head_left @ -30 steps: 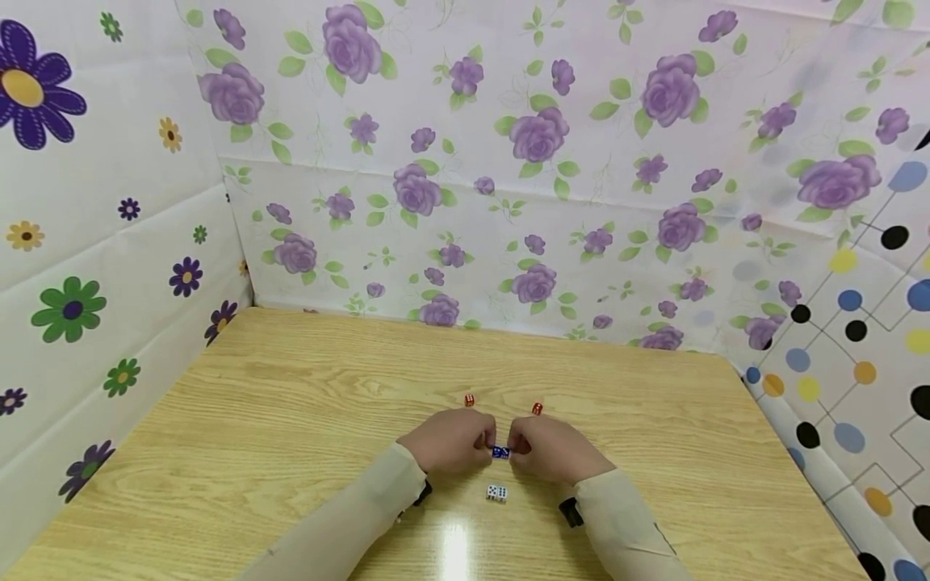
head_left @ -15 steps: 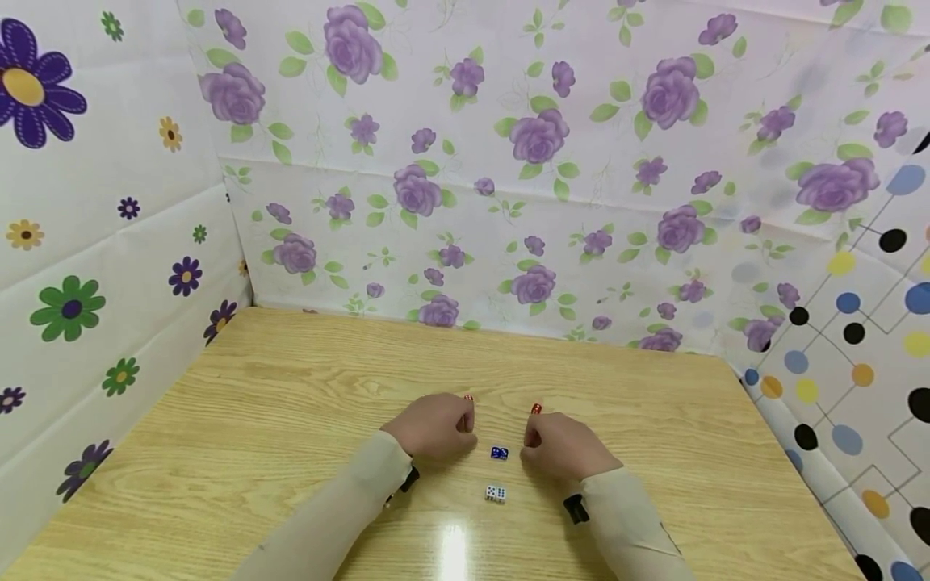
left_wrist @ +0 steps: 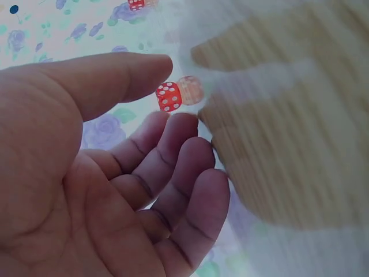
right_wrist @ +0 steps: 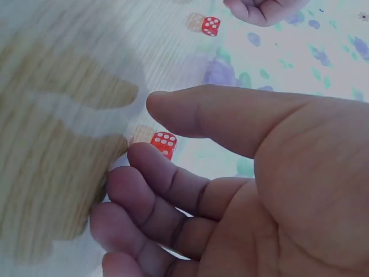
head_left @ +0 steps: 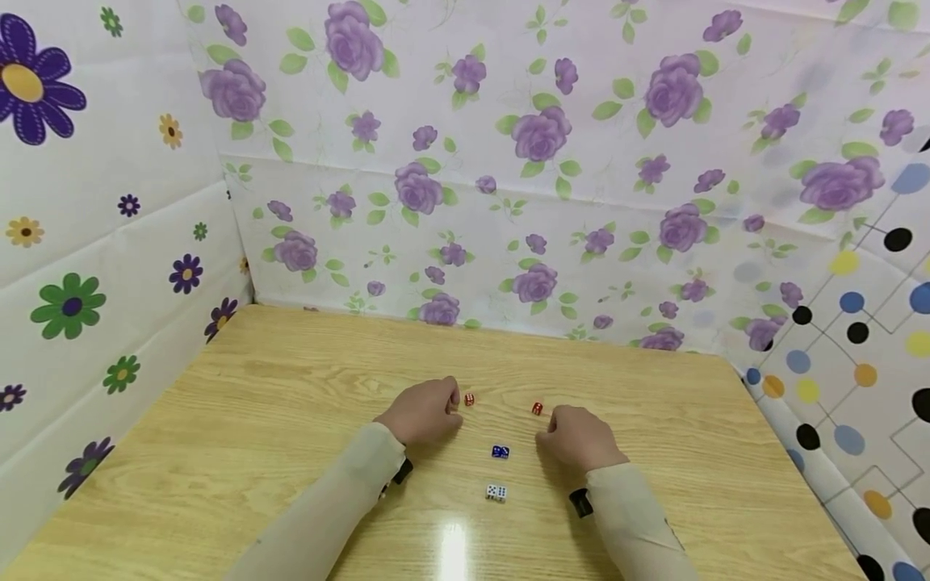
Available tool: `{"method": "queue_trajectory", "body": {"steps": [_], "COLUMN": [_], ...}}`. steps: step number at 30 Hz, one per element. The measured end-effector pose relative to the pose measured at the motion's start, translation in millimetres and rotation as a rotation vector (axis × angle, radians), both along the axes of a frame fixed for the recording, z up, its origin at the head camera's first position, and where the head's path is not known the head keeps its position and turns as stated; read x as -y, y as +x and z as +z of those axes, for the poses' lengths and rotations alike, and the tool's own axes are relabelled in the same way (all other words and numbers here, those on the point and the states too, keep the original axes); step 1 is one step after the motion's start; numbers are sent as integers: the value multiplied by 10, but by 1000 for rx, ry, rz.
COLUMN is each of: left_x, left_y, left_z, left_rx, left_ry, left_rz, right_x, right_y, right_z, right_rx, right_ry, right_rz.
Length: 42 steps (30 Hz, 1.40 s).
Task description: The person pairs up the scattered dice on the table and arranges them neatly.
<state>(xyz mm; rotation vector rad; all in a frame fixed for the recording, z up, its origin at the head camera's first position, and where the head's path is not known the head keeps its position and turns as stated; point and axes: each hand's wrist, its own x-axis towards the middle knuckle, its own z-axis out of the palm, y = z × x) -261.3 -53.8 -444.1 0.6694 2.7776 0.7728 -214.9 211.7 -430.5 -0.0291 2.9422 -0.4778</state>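
My left hand (head_left: 421, 411) is just left of a red die (head_left: 469, 399), thumb and fingers apart. In the left wrist view that red die (left_wrist: 169, 96) shows beyond the gap between thumb and loosely bent fingers. To the right, my right hand (head_left: 581, 438) hovers or rests beside a second red die (head_left: 537, 408); I cannot tell which. The right wrist view has this red die (right_wrist: 165, 142) partly behind the index finger, with the thumb held away. Two blue dice (head_left: 500, 452) sit side by side between the hands. Closer to me lies a pair of white dice (head_left: 496, 492), also touching.
A wooden table (head_left: 305, 379) carries the dice. Floral cloth (head_left: 479, 218) hangs at its back edge, with patterned cloths along the left and right sides. Dark straps (head_left: 581, 502) circle both wrists.
Both hands have released the blue dice and drawn apart. The left moved left and forward to one red die, the right moved right and slightly forward toward the other. The blue dice stay together.
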Motion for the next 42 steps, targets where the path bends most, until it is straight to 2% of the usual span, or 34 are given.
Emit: {"method": "queue_trajectory", "body": {"steps": [3,8,14,25,34,42], "left_x": [-18,-46,-69,-126,-172,-190], "left_y": [-19,-43,-67,-213,-211,-197], "left_z": [-1,-23,-30,-83,-27,-4], "left_rx": [12,32,35,14,-5,-7], "left_ry": [1,14,-10,28,36,18], "left_rz": [9,5,20,27,28,5], "right_x": [-19,-30,-16,30,31,49], "right_y": [-43,-134,-227,-334,-356,-377], "right_z": [-12,-64,-147,-118,-122,-167], "right_rx": [-9,-78,-133,-135,-131,-128], "right_ry": [-19,-29,-36,-38,-27,-20], "right_rz": [2,45,69,61,69,74]}}
